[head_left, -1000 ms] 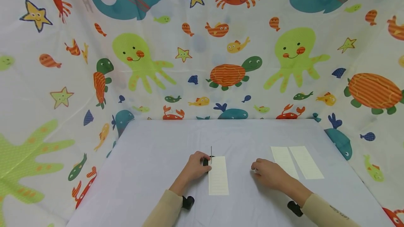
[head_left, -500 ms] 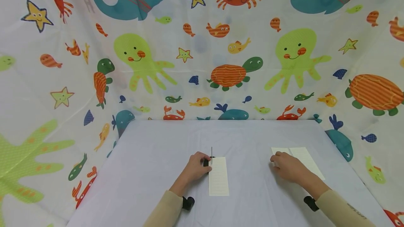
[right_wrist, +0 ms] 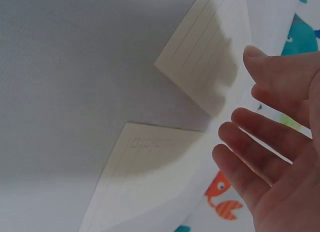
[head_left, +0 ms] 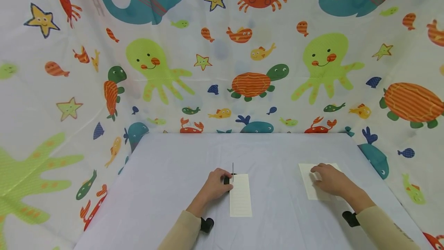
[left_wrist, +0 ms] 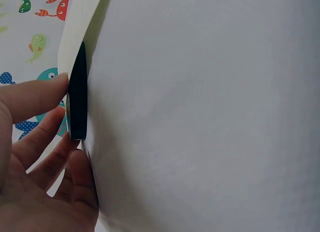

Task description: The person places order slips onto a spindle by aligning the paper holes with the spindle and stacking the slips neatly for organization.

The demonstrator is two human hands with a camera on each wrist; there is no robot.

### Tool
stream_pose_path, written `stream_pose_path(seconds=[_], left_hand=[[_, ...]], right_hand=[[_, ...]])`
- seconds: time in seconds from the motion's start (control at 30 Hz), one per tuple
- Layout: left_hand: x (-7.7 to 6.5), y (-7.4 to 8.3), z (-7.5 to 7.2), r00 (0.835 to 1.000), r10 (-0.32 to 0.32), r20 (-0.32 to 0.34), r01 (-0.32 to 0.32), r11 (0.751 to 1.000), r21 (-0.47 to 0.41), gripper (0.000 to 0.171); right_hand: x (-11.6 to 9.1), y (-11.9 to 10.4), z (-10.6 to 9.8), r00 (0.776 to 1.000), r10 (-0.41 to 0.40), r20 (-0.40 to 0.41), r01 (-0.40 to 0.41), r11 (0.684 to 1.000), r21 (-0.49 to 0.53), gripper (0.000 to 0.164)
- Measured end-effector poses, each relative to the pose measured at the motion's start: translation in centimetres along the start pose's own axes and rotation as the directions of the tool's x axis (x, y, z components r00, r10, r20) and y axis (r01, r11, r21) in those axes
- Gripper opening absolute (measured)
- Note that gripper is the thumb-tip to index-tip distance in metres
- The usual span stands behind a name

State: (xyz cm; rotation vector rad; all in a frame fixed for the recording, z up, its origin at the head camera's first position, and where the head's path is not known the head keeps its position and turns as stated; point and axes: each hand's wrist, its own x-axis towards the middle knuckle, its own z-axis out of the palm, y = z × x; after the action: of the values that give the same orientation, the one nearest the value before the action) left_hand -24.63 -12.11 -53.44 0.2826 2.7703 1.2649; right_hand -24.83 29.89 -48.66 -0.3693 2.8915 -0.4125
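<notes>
My left hand (head_left: pixel 214 185) pinches a dark, flat-faced piece (head_left: pixel 226 180) at the upper left edge of a lined cream paper sheet (head_left: pixel 241 198). A thin grey upright line stands beside the fingertips; its kind is unclear. In the left wrist view, thumb and fingertips close on the dark piece (left_wrist: pixel 78 99) and the bent sheet (left_wrist: pixel 75 32). Over two more lined sheets at the right hovers my right hand (head_left: pixel 334 182), fingers loosely spread and holding nothing. It hides much of the farther sheet. Both sheets, one (right_wrist: pixel 200 52) and another (right_wrist: pixel 145 167), show in the right wrist view.
A white cloth (head_left: pixel 166 173) covers the table. Behind and at the sides hangs a curtain (head_left: pixel 222 61) printed with sea animals. Black straps with small devices sit at both wrists, such as the left device (head_left: pixel 207 225).
My right hand has moved right, from beside the two loose sheets to above them. The left hand keeps its pinch in the same place.
</notes>
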Motion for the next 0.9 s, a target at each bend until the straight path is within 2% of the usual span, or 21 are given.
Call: stream_pose_path(seconds=[0.23,0.53,0.9], left_hand=[[0.0,0.0,-0.1,1.0,-0.012,-0.002,0.012,1.0,-0.008,0.024],[-0.2,0.2,-0.1,1.0,0.002,0.004,-0.002,1.0,-0.002,0.024],[-0.1,0.0,0.0,1.0,0.011,0.004,-0.011,1.0,-0.004,0.024]], right_hand=[[0.2,1.4,0.3,0.999,0.028,0.019,-0.027,1.0,-0.013,0.051],[0.0,2.1,1.1,0.995,0.086,0.053,-0.088,0.995,0.036,0.068],[-0.3,1.9,1.5,0.999,0.039,0.026,-0.038,0.999,-0.039,0.071]])
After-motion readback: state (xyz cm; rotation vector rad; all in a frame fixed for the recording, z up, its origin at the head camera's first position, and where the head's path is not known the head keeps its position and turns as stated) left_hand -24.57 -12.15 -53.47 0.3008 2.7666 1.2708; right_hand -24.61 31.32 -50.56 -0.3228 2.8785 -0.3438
